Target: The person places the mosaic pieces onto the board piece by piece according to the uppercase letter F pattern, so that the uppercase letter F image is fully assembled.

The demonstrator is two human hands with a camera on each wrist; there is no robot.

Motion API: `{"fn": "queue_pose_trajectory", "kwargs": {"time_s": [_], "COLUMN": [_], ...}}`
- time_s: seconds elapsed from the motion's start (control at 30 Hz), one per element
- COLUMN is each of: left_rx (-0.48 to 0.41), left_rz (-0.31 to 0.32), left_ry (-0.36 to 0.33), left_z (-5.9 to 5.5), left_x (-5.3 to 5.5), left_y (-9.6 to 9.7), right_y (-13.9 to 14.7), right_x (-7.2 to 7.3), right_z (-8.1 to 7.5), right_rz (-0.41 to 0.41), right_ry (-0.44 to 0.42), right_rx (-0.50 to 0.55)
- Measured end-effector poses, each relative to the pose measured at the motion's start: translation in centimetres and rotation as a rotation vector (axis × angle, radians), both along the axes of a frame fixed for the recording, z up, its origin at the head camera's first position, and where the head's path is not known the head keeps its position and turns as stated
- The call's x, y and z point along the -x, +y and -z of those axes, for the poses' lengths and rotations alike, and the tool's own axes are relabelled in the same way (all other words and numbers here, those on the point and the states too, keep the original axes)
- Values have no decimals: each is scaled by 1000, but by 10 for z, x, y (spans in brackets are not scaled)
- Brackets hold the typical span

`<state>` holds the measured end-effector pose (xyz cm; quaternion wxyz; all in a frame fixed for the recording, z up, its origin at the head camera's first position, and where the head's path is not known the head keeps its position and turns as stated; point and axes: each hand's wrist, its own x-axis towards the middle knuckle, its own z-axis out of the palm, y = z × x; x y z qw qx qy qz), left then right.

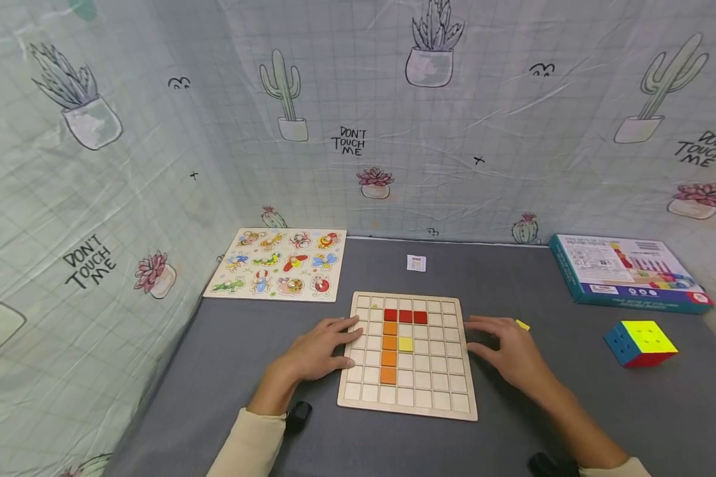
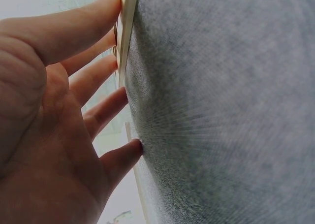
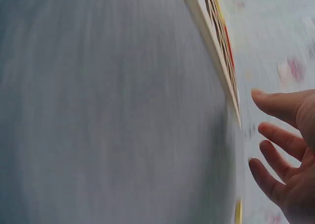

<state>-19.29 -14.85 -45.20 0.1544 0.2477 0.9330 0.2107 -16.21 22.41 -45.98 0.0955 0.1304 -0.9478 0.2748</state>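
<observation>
A square wooden grid board (image 1: 439, 383) lies on the grey table. Three red tiles (image 1: 406, 317) form a row near its top, with several orange tiles (image 1: 389, 358) in a column below the leftmost one. One yellow tile (image 1: 406, 344) sits right of that column. My left hand (image 1: 319, 351) rests at the board's left edge, fingers spread, thumb and fingertips on the rim in the left wrist view. Just off the right edge is my right hand (image 1: 509, 351), fingers extended, holding nothing. Beside its knuckles lies a small yellow piece (image 1: 522, 324), partly hidden by the hand.
An insect picture board (image 1: 280, 264) lies at the back left. A small printed card (image 1: 416, 263) is behind the grid board. On the right are a flat game box (image 1: 629, 273) and a colourful puzzle cube (image 1: 641, 343). A patterned cloth (image 1: 310, 179) hangs behind the table.
</observation>
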Motion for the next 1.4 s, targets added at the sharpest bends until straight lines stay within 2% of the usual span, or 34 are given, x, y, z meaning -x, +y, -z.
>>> {"fn": "queue_pose_trajectory", "kwargs": {"time_s": [0.2, 0.33, 0.63, 0.77, 1.13, 1.4], "left_rx": [4, 7, 10, 9, 8, 7], "left_rz": [-2, -4, 7, 6, 5, 5], "left_ry": [-4, -5, -2, 0, 7, 7], "left_z": [0, 0, -1, 0, 1, 2], "left_x": [-1, -1, -1, 0, 1, 1], "left_y": [-1, -1, 0, 0, 0, 0], "right_y": [48, 68, 79, 78, 76, 72], "right_x": [4, 6, 7, 8, 7, 5], "right_z": [0, 3, 7, 7, 11, 9], "right_rz": [91, 122, 157, 176, 204, 201], "right_ry": [-49, -94, -184, -197, -80, -50], "right_rx": [-46, -71, -96, -102, -57, -52]}}
